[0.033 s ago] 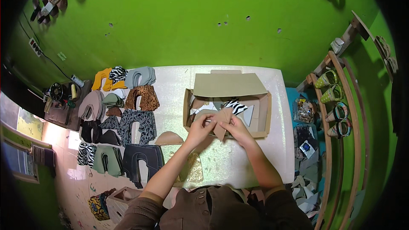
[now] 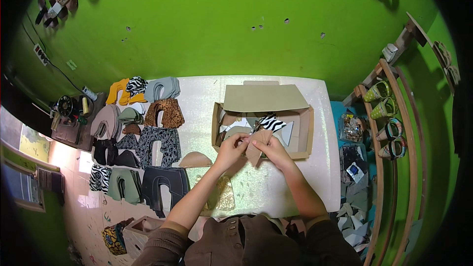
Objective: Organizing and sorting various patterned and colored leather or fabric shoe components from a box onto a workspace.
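Over the front edge of an open cardboard box (image 2: 310, 138), both my hands hold a thin tan-brown cut piece (image 2: 257, 151) that tapers to a point towards me. My left hand (image 2: 232, 150) is closed in a pinch at the piece's left edge. From the right, my right hand (image 2: 274, 149) grips it between thumb and fingers, with the thumb on top. Inside the box behind the piece lie a zebra-print scrap (image 2: 272, 123), a pale grey triangle (image 2: 288, 132) and several white and brown scraps. My fingers hide part of the box's front wall.
Stacks of curved cut pieces line the table's left side, among them dark blue ones (image 2: 165, 187) and leopard-print ones (image 2: 164, 113). A tan half-round stack (image 2: 195, 159) lies left of the box. Right of the table stand scrap bins (image 2: 353, 157) and a wooden rack (image 2: 394, 167) with sandals.
The tan-brown piece has turned in my hands; its upper part now leans right and its lower point sits slightly nearer me. Both hands stay at almost the same place.
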Tool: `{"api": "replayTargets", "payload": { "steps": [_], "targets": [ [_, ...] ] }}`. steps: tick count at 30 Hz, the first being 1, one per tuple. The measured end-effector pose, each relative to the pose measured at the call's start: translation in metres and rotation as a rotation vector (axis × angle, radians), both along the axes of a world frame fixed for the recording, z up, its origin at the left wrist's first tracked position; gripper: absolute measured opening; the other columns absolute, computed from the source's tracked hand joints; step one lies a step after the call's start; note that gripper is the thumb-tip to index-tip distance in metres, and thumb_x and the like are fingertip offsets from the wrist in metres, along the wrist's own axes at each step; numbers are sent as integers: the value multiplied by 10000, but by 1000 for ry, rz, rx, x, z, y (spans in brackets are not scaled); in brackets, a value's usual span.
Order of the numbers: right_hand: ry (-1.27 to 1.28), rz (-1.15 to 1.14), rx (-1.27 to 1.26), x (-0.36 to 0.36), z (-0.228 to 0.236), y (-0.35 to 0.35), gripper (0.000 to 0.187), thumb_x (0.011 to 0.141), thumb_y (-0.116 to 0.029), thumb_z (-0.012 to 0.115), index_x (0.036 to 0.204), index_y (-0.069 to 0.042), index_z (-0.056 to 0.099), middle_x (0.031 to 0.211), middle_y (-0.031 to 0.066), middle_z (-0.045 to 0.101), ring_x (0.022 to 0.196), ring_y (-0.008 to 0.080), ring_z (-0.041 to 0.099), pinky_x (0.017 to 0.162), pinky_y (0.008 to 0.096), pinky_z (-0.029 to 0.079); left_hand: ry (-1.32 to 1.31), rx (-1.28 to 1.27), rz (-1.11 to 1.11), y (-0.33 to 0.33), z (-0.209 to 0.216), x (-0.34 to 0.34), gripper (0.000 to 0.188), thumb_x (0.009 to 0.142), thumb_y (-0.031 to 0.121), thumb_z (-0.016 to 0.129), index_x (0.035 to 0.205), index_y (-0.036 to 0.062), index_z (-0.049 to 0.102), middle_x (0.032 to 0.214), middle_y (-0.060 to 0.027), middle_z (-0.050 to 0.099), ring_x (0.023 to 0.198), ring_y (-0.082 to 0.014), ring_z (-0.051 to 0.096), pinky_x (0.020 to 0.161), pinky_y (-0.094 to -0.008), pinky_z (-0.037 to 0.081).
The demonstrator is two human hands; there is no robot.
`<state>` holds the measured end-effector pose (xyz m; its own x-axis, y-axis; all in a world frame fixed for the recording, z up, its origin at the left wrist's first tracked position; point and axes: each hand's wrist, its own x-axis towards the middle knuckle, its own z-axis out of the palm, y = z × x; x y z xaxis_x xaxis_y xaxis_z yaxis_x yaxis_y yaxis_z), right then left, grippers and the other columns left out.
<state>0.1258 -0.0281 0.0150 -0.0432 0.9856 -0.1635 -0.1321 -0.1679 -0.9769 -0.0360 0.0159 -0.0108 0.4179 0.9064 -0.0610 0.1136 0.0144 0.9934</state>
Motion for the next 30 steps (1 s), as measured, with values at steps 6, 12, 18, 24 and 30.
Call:
{"api": "replayTargets", "payload": {
  "steps": [6, 12, 18, 24, 30],
  "targets": [
    [76, -67, -57, 12, -1, 0, 232, 857, -173, 576, 1016, -6, 554, 931, 33, 596, 848, 83, 545, 749, 238, 444, 54, 12, -83, -1, 17, 2, 229, 845, 90, 565, 1031, -42, 539, 891, -67, 585, 813, -80, 545, 736, -208, 450],
    [364, -190, -95, -1, 4, -6, 227, 866, -182, 559, 1025, -21, 538, 941, 40, 587, 873, 109, 553, 775, 253, 445, 60, 49, -10, -13, 14, 3, 245, 813, 160, 603, 1005, 13, 565, 764, -41, 571, 652, -80, 494, 583, -239, 427],
    [341, -283, -147, 18, -17, -3, 212, 875, -223, 545, 965, -32, 562, 876, 25, 578, 777, 105, 532, 711, 254, 437, 99, 37, -144, -7, 10, -8, 245, 799, 165, 600, 989, 14, 566, 677, -26, 543, 633, -75, 482, 574, -231, 409],
    [-816, -419, 195, 25, -8, -9, 154, 817, -207, 588, 815, -54, 608, 722, 40, 531, 612, 179, 512, 577, 297, 416, -58, -146, 56, -2, -3, -24, 239, 815, 148, 567, 988, -16, 559, 794, -22, 555, 692, -86, 492, 609, -215, 404],
    [-1336, -430, 712, 7, -6, -23, 106, 757, -129, 608, 852, -82, 615, 706, 49, 515, 646, 202, 539, 568, 315, 424, -239, -458, 137, -7, 11, -17, 253, 934, 136, 382, 1118, -18, 464, 980, -75, 553, 862, -136, 572, 742, -268, 526]
  ]
}}
